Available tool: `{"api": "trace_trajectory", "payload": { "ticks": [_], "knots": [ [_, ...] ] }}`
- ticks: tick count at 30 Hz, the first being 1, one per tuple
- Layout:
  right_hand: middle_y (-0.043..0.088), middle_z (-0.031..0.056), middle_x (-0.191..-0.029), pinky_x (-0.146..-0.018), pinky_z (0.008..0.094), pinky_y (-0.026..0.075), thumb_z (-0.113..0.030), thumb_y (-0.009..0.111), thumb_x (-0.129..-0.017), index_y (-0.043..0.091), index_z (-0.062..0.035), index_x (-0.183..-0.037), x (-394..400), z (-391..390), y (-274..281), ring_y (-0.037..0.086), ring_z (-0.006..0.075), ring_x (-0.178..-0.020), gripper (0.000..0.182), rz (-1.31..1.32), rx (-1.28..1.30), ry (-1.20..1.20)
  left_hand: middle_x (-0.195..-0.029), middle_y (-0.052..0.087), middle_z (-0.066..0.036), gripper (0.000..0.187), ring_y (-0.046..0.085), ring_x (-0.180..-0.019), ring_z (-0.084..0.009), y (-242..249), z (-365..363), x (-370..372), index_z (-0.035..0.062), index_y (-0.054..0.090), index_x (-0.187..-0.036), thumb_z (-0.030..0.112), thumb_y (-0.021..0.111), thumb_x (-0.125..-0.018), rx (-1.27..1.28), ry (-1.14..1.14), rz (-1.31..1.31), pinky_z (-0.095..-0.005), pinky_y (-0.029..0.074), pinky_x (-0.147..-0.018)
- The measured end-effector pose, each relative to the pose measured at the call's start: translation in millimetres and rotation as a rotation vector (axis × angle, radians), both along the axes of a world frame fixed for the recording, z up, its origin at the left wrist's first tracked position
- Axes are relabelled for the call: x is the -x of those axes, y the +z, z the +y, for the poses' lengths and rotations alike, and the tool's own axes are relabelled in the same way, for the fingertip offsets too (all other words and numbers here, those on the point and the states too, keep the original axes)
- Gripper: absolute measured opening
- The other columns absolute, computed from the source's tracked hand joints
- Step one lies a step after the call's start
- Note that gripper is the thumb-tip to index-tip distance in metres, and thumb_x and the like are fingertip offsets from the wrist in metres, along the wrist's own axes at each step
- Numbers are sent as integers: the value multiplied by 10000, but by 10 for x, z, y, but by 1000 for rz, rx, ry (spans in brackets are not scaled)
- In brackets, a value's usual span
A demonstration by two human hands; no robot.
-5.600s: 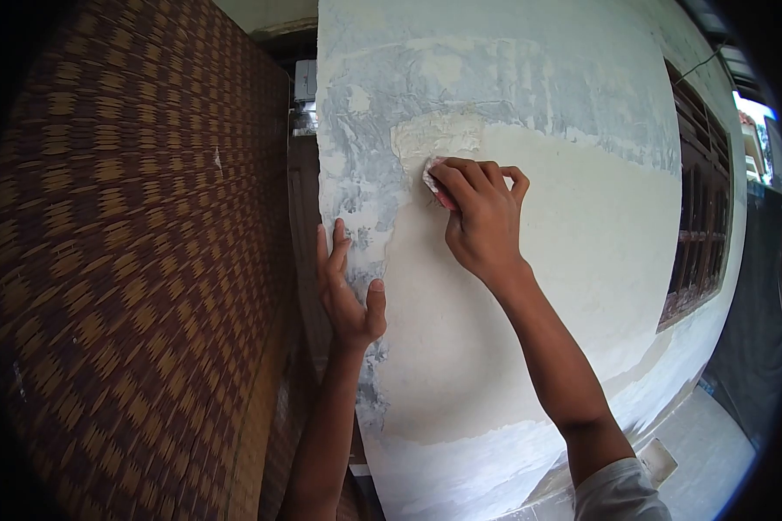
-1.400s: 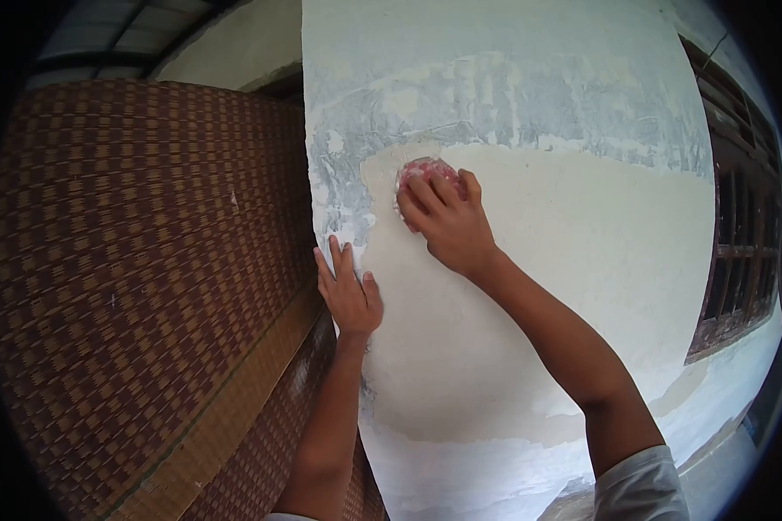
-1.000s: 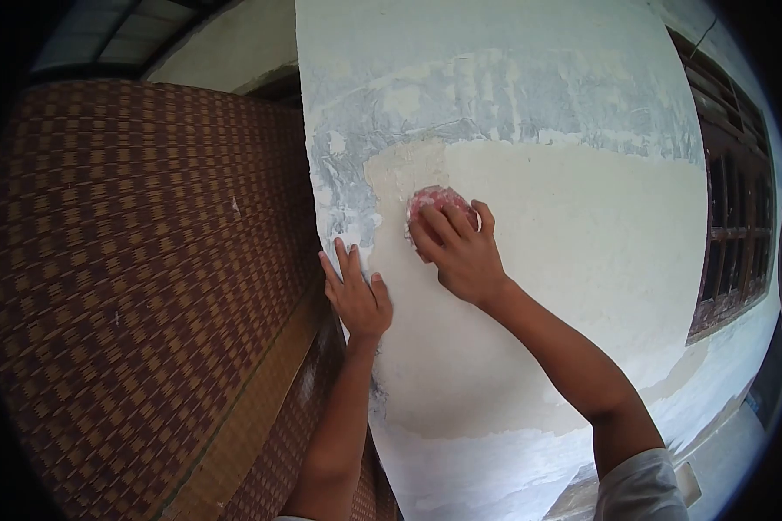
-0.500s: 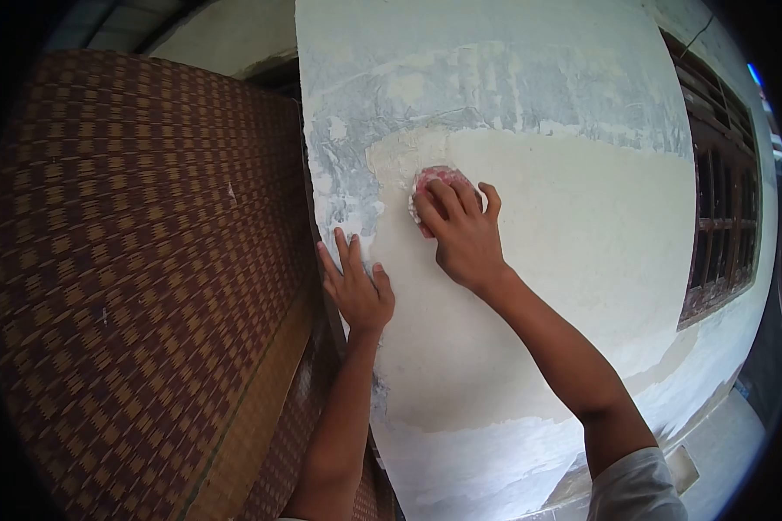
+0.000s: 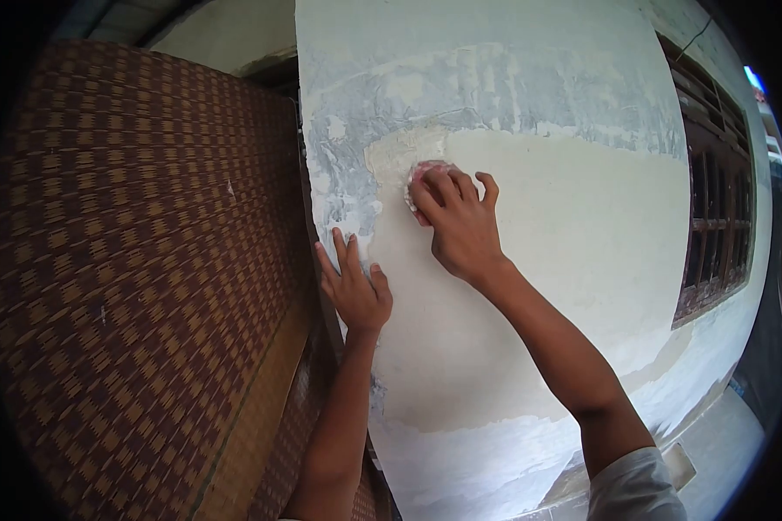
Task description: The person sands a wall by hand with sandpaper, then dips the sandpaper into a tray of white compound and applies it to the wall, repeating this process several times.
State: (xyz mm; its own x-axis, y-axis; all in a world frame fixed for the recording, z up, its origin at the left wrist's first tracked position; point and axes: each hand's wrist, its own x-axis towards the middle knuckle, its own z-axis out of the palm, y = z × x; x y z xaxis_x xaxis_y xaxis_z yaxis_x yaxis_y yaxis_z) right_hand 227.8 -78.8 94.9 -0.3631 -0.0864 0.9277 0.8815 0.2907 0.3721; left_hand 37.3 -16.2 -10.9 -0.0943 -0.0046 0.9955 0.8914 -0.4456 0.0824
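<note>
Pressing flat against the wall (image 5: 565, 226), the right hand (image 5: 456, 221) is seen just above the middle of the frame, its fingers held close together and curled over a small pink pad (image 5: 419, 176). Only the pad's upper left edge shows past the fingertips; the rest is covered by the hand. The pad lies at the boundary where the smooth cream patch meets the rough grey-blue scraped band that runs across the upper part of the wall.

The left hand (image 5: 354, 282) is laid open on the wall's left edge, below and to the left of the right hand, fingers spread slightly and pointing upward, with nothing held. The two hands are near each other but not touching.

Compared with half a second ago, the right hand and pad have been shifted a little up and to the left, so that less of the pink is exposed. The left hand has kept almost the same place on the edge.

A brown woven mat (image 5: 139, 260) with a checked pattern fills the left half of the frame. A dark wooden window grille (image 5: 712, 226) is seen at the right edge of the frame.
</note>
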Motion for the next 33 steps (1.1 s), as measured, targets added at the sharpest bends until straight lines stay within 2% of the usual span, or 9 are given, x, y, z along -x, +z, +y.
{"api": "trace_trajectory", "payload": {
  "ticks": [2,5,10,12,14,18,25,30,33],
  "knots": [
    [582,79,-1328,-1084,572,321,-85,636,-891,618,-125,-1280,100,105,343,525,281,-1268,391,32,-100,19,-1683,338,-216,614,238,-1545,-532,-8,-19,18,8,436,-1531,229,513,-963,2,12,5,-633,302,-1124],
    [575,92,-1349,-1074,576,332,-129,637,-907,617,-116,-1284,213,295,369,513,291,-1281,378,22,-36,-25,-1689,327,-207,617,236,-1549,-521,-7,3,33,8,446,-1525,232,518,-954,-12,18,10,-628,316,-1119],
    [533,91,-1434,-1117,596,322,-237,616,-933,616,-149,-1332,266,240,-845,455,300,-1383,409,-253,75,-54,-1688,332,-201,613,246,-1548,-517,-11,-18,30,12,449,-1521,229,525,-953,20,21,-1,-633,322,-1117],
    [549,87,-1414,-1109,595,324,-219,626,-922,610,-148,-1340,269,257,-731,474,294,-1355,425,-199,-5,-6,-1687,336,-198,607,252,-1547,-515,-23,9,29,8,467,-1507,216,539,-941,-27,18,-1,-638,323,-1120],
    [562,85,-1398,-1104,591,321,-199,637,-910,611,-143,-1336,336,163,-247,496,289,-1317,430,-104,-23,35,-1686,337,-198,607,253,-1546,-516,-12,-14,27,7,472,-1504,211,544,-937,-5,12,-4,-638,322,-1122],
    [556,95,-1398,-1116,582,314,-172,629,-905,597,-137,-1323,429,389,206,499,276,-1299,421,-142,-43,-62,-1674,357,-216,600,260,-1539,-533,-12,14,40,24,441,-1525,218,531,-965,-12,-2,7,-623,315,-1126],
    [557,71,-1400,-1119,565,334,-204,647,-905,610,-171,-1341,162,229,-868,477,244,-1340,439,-331,44,-35,-1670,369,-214,606,268,-1539,-526,-6,-32,44,24,439,-1526,218,539,-961,28,8,2,-628,338,-1096],
    [556,93,-1403,-1107,550,306,-96,660,-853,614,-130,-1323,105,223,21,501,262,-1301,473,-55,-94,-56,-1671,372,-207,607,271,-1536,-529,-22,-6,47,30,448,-1524,213,541,-953,-10,8,5,-626,350,-1079],
    [550,98,-1413,-1105,555,314,-104,652,-866,609,-131,-1333,30,353,114,486,271,-1321,470,-21,-56,-111,-1671,374,-205,607,275,-1532,-533,-20,2,45,28,453,-1519,211,542,-947,-15,4,2,-631,351,-1077]
  ]
}}
